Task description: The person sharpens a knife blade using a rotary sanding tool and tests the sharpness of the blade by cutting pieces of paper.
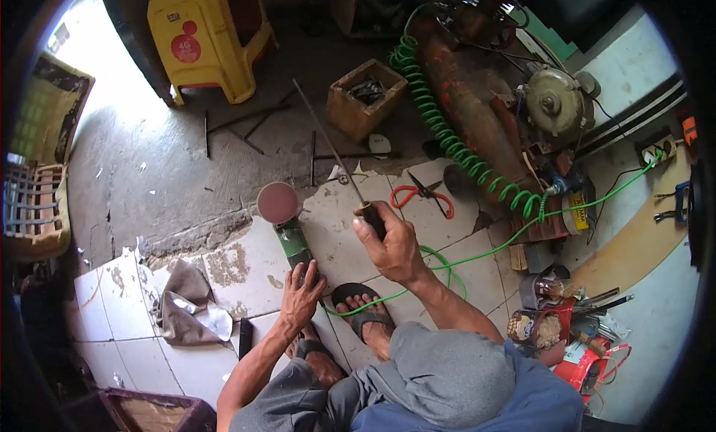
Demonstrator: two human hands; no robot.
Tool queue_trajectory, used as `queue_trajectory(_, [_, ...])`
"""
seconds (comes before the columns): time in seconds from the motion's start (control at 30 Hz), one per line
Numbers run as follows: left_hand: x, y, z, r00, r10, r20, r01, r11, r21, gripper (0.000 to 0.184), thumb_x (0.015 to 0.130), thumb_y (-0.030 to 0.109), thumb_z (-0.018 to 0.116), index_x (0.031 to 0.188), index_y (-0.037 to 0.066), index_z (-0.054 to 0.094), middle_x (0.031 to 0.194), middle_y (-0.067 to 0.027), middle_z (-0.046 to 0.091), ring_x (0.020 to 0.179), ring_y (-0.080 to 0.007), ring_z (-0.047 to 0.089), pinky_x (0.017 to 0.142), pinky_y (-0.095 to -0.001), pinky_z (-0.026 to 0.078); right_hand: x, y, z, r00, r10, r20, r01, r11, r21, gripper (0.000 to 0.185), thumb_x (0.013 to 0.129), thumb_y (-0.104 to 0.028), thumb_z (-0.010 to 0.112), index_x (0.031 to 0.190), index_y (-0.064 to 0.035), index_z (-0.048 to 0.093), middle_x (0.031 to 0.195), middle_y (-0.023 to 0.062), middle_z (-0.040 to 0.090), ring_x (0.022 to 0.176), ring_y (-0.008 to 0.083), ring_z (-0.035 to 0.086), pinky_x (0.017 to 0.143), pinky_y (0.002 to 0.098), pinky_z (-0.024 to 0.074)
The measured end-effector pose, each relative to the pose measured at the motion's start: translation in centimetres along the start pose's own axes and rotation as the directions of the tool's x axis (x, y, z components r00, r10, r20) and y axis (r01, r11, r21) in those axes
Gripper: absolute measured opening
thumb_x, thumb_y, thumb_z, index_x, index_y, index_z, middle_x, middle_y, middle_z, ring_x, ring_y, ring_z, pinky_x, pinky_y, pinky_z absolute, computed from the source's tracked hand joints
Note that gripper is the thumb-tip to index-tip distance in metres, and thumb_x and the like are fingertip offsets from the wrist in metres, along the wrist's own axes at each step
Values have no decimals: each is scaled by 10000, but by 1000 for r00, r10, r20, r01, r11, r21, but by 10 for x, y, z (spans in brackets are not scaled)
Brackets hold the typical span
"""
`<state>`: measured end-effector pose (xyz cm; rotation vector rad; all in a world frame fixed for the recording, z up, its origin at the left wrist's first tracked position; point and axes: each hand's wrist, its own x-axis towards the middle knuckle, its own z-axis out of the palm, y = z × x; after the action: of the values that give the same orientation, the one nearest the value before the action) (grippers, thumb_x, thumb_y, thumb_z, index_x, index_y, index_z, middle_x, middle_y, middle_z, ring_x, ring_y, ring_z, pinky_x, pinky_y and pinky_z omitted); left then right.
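My right hand (389,245) is closed round the dark handle of a long thin metal rod (328,139), which points up and to the left over the floor. On the tiles, my left hand (301,292) rests on the rear of a green angle grinder (293,242), its fingers lying over the body. The grinder's round reddish disc (277,202) faces up. Red-handled scissors (423,197) lie partly open, right of the rod. A green cord (485,249) runs from the grinder's end towards a socket at the right.
A wooden box (350,107) of metal pieces and a yellow stool (201,51) stand ahead. A rusty compressor tank (462,96) with a coiled green hose (447,133) is at the upper right. A grey cloth (183,309) lies left; cans and tools (548,327) sit right.
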<state>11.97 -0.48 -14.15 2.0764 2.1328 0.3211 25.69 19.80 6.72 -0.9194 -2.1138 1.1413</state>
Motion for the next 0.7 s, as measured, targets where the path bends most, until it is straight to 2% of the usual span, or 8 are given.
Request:
queue_trajectory(0.1, [7,-4,7,998,-17,-64,15,999,-46,451,844,87,666,1292,141,660,1606,-165,392,1432,-448,381,1155,-602,354,1,6,-1,1000,-6,23,6,1000,-18,315,1007,-337,655,1144,-56,615,801,176,708,769,406,730,664,464,554])
queue_trajectory(0.17, [7,-2,6,996,1,-85,-4,999,-35,503,838,87,664,1337,141,645,1602,-169,401,1431,-445,385,1156,-585,348,3,12,1,1000,-26,7,26,998,-57,363,1012,-419,644,1149,-84,618,804,188,708,792,415,729,672,482,557])
queue_trajectory(0.23, [7,1,4,997,-12,-76,8,999,-53,519,847,71,637,1361,141,633,1612,-169,389,1431,-451,385,1161,-591,337,6,11,-2,998,-53,-13,50,985,-168,363,1011,-412,675,1132,-72,640,778,148,700,742,330,740,655,409,557])
queue_trajectory(0.3, [6,3,5,999,-19,-45,18,1000,-13,559,843,60,642,1398,126,623,1625,-179,369,1461,-478,330,1187,-596,305,10,11,-4,996,-84,-16,79,975,-208,367,1017,-428,657,1132,-79,649,761,150,706,724,342,741,634,422,565])
queue_trajectory(0.47, [5,5,0,1000,-14,7,14,1000,-11,542,887,95,636,1426,140,600,1628,-214,349,1484,-502,288,1203,-637,250,12,1,-16,947,-318,-52,291,913,-286,331,971,-348,710,1119,-58,651,676,161,680,619,369,703,549,452,531])
queue_trajectory(0.57, [7,3,-3,999,-8,47,12,997,-72,544,886,118,641,1427,156,593,1627,-223,351,1486,-509,284,1203,-647,236,12,-3,-44,845,-531,60,503,753,-424,390,908,-347,773,1090,-27,644,793,135,694,671,324,695,609,446,530])
queue_trajectory(0.63, [9,2,-10,995,11,95,-2,996,-94,600,853,101,641,1445,175,580,1653,-219,309,1501,-531,236,1213,-660,191,6,1,-58,845,-528,91,504,726,-468,411,887,-352,787,1091,-25,644,848,135,699,715,316,701,631,440,536])
queue_trajectory(0.7, [12,11,-34,998,54,-17,-54,998,25,469,889,115,637,1358,143,646,1498,-231,522,1385,-463,467,1130,-590,380,2,9,-68,859,-496,123,486,719,-497,416,870,-336,772,1087,-11,629,917,153,673,819,345,697,702,444,551])
